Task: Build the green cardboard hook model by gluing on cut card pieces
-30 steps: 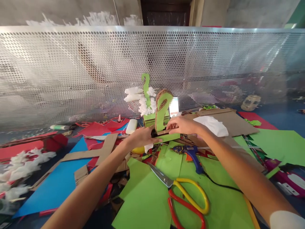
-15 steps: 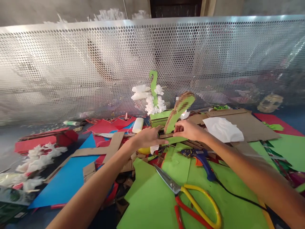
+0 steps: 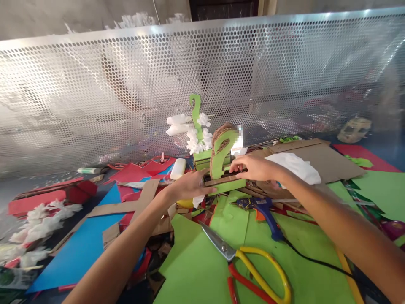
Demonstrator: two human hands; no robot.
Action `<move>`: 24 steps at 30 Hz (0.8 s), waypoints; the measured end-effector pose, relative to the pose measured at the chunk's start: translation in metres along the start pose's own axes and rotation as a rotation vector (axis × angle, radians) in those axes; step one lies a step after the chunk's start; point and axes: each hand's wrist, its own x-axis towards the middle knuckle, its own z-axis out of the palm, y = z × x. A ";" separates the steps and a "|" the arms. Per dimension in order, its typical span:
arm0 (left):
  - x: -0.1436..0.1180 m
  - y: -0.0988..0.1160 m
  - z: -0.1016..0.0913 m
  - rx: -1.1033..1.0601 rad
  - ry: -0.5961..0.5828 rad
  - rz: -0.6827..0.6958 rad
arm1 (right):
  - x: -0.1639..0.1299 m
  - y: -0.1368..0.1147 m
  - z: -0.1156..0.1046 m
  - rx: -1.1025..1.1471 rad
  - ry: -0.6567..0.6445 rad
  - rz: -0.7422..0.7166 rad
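Observation:
A low green cardboard box (image 3: 231,185) with brown edges sits in the middle of the clutter. A curved green cardboard piece (image 3: 218,158), hooked at the top, stands upright in it. My left hand (image 3: 190,185) is closed around the box's left end, thumb along the front. Over the right end, my right hand (image 3: 255,169) has bent fingers at the rim; their exact contact is partly hidden. Just behind stands another green box (image 3: 202,157), bearing a hooked green strip (image 3: 196,112) with white paper tufts (image 3: 199,141).
In front lie yellow-and-red-handled scissors (image 3: 236,255) and a blue glue gun (image 3: 265,211) on green sheets (image 3: 190,261). Blue card (image 3: 72,249), cardboard strips (image 3: 147,196) and a red box (image 3: 53,196) are at left. White paper (image 3: 294,166) lies at right. A perforated metal panel (image 3: 152,84) stands behind.
The curved green piece has turned from leaning right to more upright, its hooked face now showing. My right hand has moved off its base toward the box's right end. The view has shifted slightly.

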 end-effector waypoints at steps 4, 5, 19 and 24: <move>0.000 -0.003 0.000 -0.025 -0.007 -0.012 | -0.012 0.003 -0.024 0.000 -0.091 0.082; 0.001 -0.003 0.000 -0.034 -0.010 -0.005 | -0.013 0.004 -0.025 0.008 -0.093 0.092; -0.001 -0.002 0.000 0.009 -0.006 -0.015 | -0.006 0.009 -0.008 0.007 -0.066 0.169; -0.001 0.000 0.000 0.003 -0.005 -0.002 | -0.004 0.007 -0.004 -0.075 -0.053 0.145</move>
